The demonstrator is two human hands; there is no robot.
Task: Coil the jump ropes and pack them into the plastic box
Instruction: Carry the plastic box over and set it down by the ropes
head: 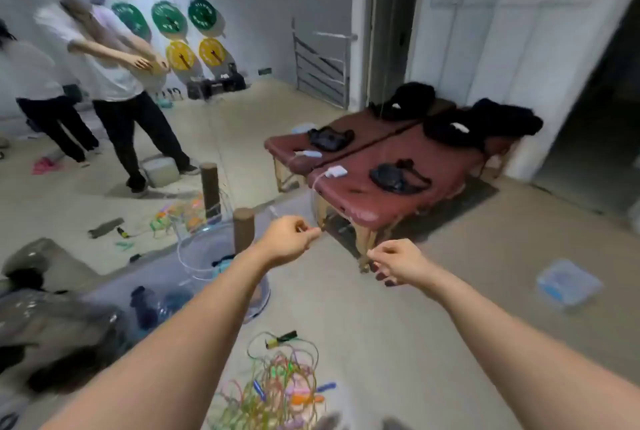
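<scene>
Both hands are raised and pinched shut, the left hand [290, 239] and right hand [398, 261] apparently stretching a thin rope too faint to make out. A tangled multicoloured heap of jump ropes [282, 384] lies uncoiled on the floor; the clear lidded plastic box [568, 284] sits well apart. Most work remains.

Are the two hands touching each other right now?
Apart. The head view shows bare floor between the left hand and the right hand, each pinched shut.

A maroon massage table [391, 156] stands at two o'clock, black bags [485, 124] piled on it. Coloured round discs [187, 31] hang on the wall at eleven o'clock.
</scene>
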